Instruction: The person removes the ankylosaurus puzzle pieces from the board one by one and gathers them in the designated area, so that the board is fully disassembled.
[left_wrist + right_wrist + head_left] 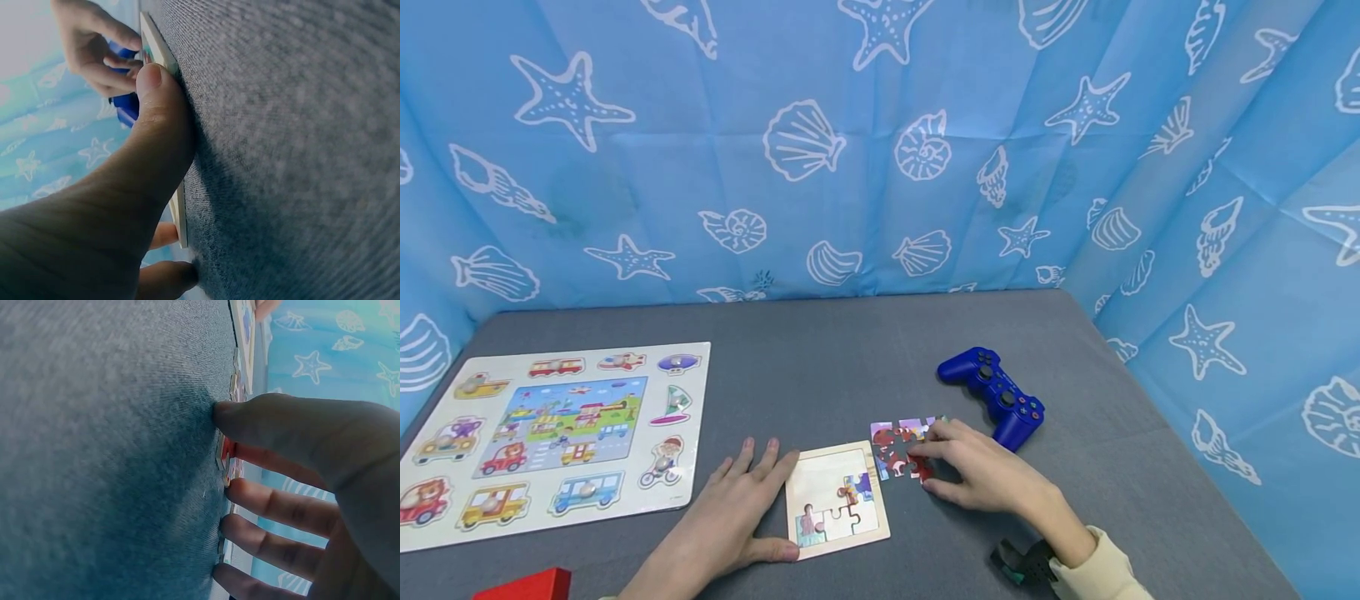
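Note:
My left hand (733, 508) lies spread at the left side of a small wooden puzzle tray (838, 546). Its thumb (150, 81) touches the tray's near left corner, and the forefinger reaches the far left corner. Inside the tray sit a few jigsaw pieces (808, 527), low on the left and at the right. My right hand (988, 471) is over a cluster of loose jigsaw pieces (883, 437) just right of the tray. In the right wrist view, its fingers are spread, with the thumb on the cloth beside a red piece (226, 447) and fingertips touching pieces. The hand partly hides the cluster.
A blue game controller (996, 396) lies beyond the right hand. To the left is a large peg puzzle board (662, 496) with vehicle pictures. A red object (527, 586) shows at the near left edge. Blue patterned curtain (865, 167) borders the grey table (820, 358).

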Demonstrator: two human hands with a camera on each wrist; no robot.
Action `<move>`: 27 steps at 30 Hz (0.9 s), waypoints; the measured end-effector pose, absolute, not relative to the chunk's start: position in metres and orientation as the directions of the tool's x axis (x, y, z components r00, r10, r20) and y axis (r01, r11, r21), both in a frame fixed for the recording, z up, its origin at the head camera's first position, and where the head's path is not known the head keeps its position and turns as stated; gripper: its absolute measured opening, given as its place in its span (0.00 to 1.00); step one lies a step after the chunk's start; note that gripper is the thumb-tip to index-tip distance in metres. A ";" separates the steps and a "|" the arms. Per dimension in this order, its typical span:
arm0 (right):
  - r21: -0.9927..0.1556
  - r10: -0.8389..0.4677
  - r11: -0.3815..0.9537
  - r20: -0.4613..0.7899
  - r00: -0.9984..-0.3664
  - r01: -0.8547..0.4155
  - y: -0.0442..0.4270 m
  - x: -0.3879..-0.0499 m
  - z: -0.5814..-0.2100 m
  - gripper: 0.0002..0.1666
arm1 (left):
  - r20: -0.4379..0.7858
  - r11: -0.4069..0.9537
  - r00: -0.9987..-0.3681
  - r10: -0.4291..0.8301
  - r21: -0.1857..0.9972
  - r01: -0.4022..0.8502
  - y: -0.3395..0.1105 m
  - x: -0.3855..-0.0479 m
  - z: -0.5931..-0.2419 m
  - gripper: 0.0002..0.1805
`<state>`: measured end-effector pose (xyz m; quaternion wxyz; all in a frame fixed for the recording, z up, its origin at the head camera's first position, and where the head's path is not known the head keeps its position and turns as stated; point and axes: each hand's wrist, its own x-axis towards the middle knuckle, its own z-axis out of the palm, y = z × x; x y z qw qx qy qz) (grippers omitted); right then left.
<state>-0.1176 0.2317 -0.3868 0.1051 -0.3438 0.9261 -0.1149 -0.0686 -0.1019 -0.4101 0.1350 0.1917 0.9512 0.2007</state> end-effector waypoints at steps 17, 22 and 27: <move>-0.272 -0.666 0.727 -0.056 -0.744 -0.630 0.228 -0.116 -0.387 0.24 | -0.213 0.856 -0.887 0.411 0.426 0.294 -0.101 -0.070 -0.409 0.64; -0.272 -0.679 0.698 0.039 -0.733 -0.662 0.220 -0.114 -0.384 0.18 | -0.202 0.850 -0.885 0.420 0.429 0.306 -0.102 -0.069 -0.408 0.64; -0.283 -0.702 0.672 0.049 -0.711 -0.684 0.206 -0.112 -0.382 0.19 | -0.202 0.845 -0.881 0.427 0.435 0.310 -0.103 -0.070 -0.407 0.64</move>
